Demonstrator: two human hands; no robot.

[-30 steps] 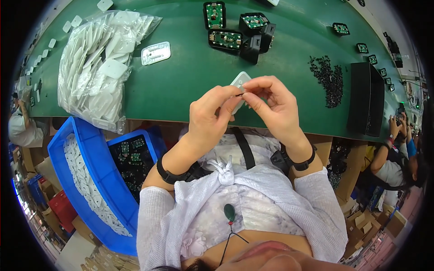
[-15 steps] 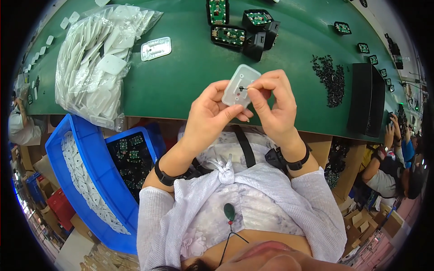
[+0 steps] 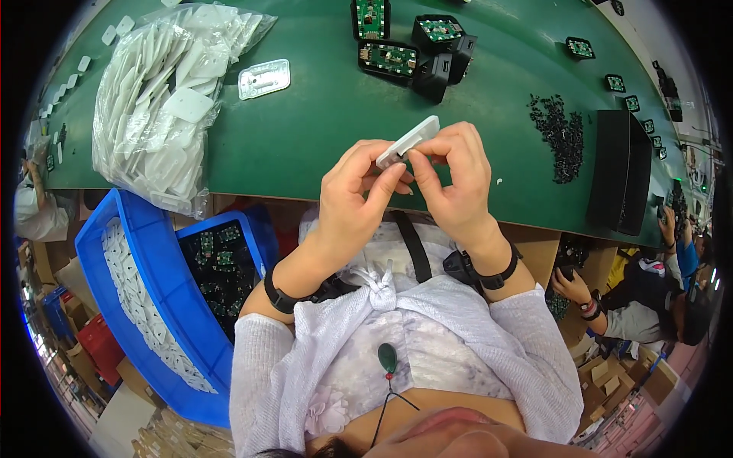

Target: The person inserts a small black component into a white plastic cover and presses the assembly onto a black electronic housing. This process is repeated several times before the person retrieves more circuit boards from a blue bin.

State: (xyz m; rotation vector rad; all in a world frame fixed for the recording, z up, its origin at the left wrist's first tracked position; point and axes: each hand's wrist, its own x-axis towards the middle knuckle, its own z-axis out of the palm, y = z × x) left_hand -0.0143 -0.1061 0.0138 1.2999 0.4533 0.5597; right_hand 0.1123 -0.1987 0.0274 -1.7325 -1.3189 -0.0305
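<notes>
My left hand [image 3: 357, 183] grips a translucent white plastic cover [image 3: 416, 137] between thumb and fingers, just above the near edge of the table. The cover is tilted, almost edge-on. My right hand [image 3: 455, 172] is closed at its right side, with thumb and fingertips pinching at a small black part [image 3: 403, 155] on the cover's inner face. My fingers hide most of that part. A similar white cover [image 3: 264, 79] lies on the table, inner side up, beyond my left hand.
A clear bag of white covers [image 3: 156, 114] lies left. Black housings with green circuit boards [image 3: 388, 59] sit at the back. Small black parts [image 3: 557, 137] are heaped beside a black box [image 3: 620, 172]. Blue bins [image 3: 153, 267] stand lower left. A co-worker's hand [image 3: 573, 288] is at right.
The white cover has tipped from nearly face-on to nearly edge-on. My right fingertips have moved in close against it. At right, a co-worker's hand has come down near the table's underside.
</notes>
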